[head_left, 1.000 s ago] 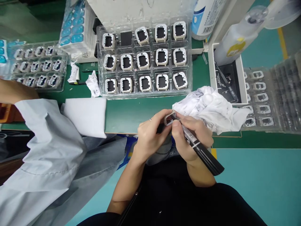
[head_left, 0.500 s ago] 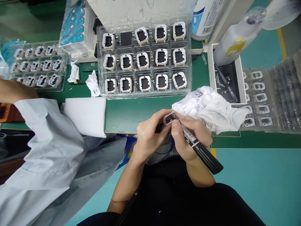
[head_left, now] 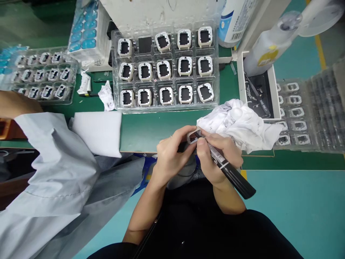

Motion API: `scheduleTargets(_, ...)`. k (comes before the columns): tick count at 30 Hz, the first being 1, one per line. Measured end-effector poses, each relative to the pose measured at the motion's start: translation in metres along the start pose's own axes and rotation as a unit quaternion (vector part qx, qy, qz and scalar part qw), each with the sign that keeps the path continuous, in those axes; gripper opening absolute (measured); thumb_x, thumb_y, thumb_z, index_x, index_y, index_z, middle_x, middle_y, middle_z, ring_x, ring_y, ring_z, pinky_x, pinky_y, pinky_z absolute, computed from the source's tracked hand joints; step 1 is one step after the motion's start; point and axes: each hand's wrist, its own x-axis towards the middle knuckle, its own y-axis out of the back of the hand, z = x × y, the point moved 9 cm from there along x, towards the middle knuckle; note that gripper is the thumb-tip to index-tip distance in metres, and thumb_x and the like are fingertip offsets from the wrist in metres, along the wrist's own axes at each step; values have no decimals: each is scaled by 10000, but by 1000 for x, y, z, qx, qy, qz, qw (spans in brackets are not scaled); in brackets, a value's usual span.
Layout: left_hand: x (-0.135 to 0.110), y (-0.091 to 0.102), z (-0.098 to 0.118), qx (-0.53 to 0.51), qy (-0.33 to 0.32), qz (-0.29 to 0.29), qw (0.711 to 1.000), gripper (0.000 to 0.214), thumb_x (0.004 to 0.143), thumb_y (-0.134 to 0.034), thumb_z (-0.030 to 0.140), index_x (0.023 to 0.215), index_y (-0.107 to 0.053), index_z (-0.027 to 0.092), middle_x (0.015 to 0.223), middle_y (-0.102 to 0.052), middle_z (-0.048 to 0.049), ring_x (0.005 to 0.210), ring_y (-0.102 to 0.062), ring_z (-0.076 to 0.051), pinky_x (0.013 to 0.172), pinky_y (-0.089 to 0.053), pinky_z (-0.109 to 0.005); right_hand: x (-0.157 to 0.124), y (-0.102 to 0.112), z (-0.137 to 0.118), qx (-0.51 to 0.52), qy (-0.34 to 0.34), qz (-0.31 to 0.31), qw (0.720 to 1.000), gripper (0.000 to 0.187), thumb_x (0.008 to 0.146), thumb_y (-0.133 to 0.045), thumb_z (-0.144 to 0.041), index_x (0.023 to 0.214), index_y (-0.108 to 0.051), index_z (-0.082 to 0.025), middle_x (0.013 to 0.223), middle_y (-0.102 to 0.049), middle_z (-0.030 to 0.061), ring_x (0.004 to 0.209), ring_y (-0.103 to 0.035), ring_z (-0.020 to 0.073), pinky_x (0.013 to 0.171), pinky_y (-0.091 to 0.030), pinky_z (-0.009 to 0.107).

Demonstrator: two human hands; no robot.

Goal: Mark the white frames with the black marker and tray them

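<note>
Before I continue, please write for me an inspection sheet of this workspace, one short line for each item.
Surface: green tabletop, small scraps on it.
Work things: white watch-like frame; black marker pen; clear plastic tray with fourteen similar frames.
Clutter: crumpled white cloth; white foam sheet.
Hands: left hand holds the frame; right hand grips the pen, its front end at the frame's opening.
Cables: nothing clearly seen.
Surroundings: co-worker's gray sleeve on the left; yellow-marked bottle on the right.
</note>
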Motion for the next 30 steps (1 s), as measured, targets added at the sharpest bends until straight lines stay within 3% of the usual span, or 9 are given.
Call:
scheduleTargets(14,2,0,2,-46,-9,1,999,397,1150,-910,193,1519,-840,321,1317,-984,0,1053,-983,-163,1018,-766,-199,-2,0,3,10,-17,2,1000,106,1118,-843,-218,1144,-795,-309,1065,-978,32,848,-971,265,745,-837,372)
scheduleTargets(21,2,-3,-9,-94,37,-28,994,425,1143,-970,366,1532,-829,268,1310,-977,-45,1074,-989,-204,1041,-819,-274,-8,6,10,31,-37,7,999,88,1135,-875,-278,1151,-799,-321,1012,-956,9,920,-988,297,757,-854,408)
scheduleTargets(30,8,-1,-6,-148,43,-33,987,485,1092,-1045,389,1514,-836,271,1251,-979,-29,1058,-997,-209,1026,-819,-259,-11,6,13,52,-49,4,997,120,1123,-896,-268,1176,-802,-320,1037,-946,7,972,-992,297,796,-851,405)
